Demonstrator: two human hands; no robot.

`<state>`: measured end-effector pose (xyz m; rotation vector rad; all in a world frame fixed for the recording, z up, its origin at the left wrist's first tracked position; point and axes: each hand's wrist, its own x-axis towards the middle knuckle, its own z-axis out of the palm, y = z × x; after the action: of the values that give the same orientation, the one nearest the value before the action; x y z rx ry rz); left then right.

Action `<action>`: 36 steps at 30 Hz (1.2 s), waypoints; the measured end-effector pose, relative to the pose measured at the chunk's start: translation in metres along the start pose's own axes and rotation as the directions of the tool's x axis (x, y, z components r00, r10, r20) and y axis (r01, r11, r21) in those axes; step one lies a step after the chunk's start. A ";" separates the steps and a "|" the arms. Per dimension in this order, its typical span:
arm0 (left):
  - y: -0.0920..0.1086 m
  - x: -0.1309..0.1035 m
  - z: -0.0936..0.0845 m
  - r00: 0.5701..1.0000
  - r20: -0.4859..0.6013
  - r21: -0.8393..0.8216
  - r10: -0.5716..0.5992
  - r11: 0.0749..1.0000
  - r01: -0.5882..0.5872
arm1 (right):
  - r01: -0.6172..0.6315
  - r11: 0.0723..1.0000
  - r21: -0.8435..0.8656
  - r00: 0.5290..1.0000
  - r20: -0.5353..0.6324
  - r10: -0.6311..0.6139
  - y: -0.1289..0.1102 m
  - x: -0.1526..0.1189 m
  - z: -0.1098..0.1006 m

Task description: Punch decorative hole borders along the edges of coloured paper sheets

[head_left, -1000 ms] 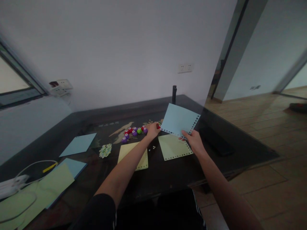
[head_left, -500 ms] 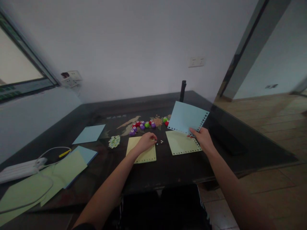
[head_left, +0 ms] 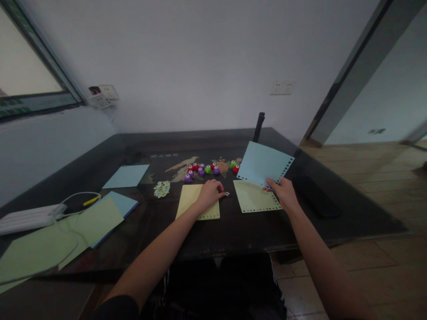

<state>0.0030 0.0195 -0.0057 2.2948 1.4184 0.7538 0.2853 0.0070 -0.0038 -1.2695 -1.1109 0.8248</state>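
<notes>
My right hand [head_left: 284, 193] grips the lower edge of a light blue loose-leaf sheet [head_left: 265, 162], which is tilted above the table with its punched holes along the bottom and right. Partly under it lies a pale yellow-green punched sheet [head_left: 255, 198]. My left hand [head_left: 210, 194] rests over a yellow punched sheet [head_left: 188, 200], fingers bent and thumb apart from them. By that thumb are several tiny pale pieces [head_left: 227, 194], too small to identify.
Small red, purple and green toys with eyes [head_left: 201, 170] stand behind the sheets. A flowery cutout [head_left: 162, 189], more paper [head_left: 126, 176] and a white power strip [head_left: 30, 218] with a cable lie leftward. A black upright object [head_left: 258, 126] and dark flat object [head_left: 316, 198] are rightward.
My left hand has shifted slightly right towards the tiny pieces, and its thumb has parted from the fingers. My right hand still holds the blue sheet. The view has turned a little.
</notes>
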 end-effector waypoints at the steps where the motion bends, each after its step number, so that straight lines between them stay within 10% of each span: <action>1: 0.001 0.000 0.000 1.000 -0.007 0.002 0.003 1.000 -0.003 | 0.003 1.000 0.009 1.000 -0.001 -0.003 0.000 0.000 0.000; 22: 0.024 0.000 -0.003 0.993 0.021 -0.652 -0.119 0.751 0.104 | -0.187 0.982 -0.021 0.919 0.350 0.182 -0.017 -0.015 0.009; 36: 0.045 0.005 0.002 0.979 -0.010 -0.603 -0.206 0.782 0.159 | 0.029 0.999 -0.036 0.998 0.065 -0.027 -0.015 -0.003 -0.007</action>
<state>0.0383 0.0042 0.0187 1.6274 1.1802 1.0561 0.2902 0.0000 0.0107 -1.2626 -1.1978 0.8322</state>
